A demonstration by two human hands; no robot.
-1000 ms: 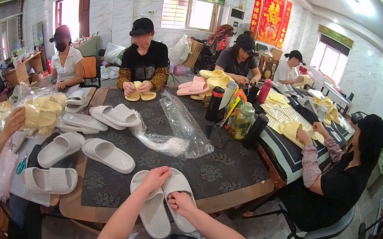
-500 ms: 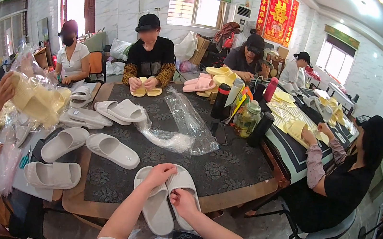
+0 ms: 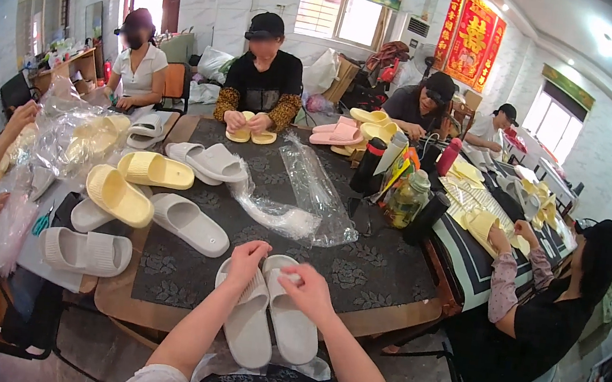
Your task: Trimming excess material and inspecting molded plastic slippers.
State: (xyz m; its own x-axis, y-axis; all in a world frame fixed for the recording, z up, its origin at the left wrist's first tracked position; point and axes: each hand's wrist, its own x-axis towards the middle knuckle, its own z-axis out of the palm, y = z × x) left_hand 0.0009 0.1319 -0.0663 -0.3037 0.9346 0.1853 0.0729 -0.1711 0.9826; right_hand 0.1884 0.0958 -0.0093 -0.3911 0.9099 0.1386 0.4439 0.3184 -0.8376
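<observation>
Dark patterned table [image 3: 358, 267] fills the centre, several people seated round it. At 6 o'clock, on its near edge, a pair of pale grey slide sandals [image 3: 270, 318] lies side by side, soles touching.

Clear plastic bag [image 3: 296, 205] at 12 o'clock from the pair; more grey slides [image 3: 189, 224] at 10 o'clock, yellow slides [image 3: 120, 194] beyond them.

Left hand [image 3: 247, 259] rests flat on the left sandal's toe strap, fingers curled over it. Right hand [image 3: 308, 290] pinches the right sandal's strap edge.

Judged: moulded foam, light, springy, matte, not slippery. Best gripped at strap or heel rim.
</observation>
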